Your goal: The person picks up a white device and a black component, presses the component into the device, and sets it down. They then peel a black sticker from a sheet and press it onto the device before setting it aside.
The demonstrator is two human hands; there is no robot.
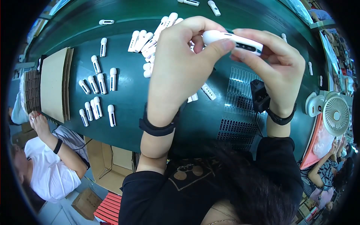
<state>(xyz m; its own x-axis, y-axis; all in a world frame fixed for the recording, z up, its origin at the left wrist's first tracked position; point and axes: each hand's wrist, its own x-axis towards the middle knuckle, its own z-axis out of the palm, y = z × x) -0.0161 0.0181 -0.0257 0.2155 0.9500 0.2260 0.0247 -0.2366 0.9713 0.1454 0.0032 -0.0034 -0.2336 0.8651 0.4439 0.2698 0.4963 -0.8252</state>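
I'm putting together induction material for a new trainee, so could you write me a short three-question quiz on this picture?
1. Multiple choice. What do the left hand and the right hand hold together?
A) A white handheld device with a rounded head
B) A pair of scissors
C) A roll of tape

2. True or false? The white fan is to the right of the sheets of dark strips.

3. Fill in the missing word. The worktop is dark ____ in colour.

Key: 1. A; 2. True; 3. green.
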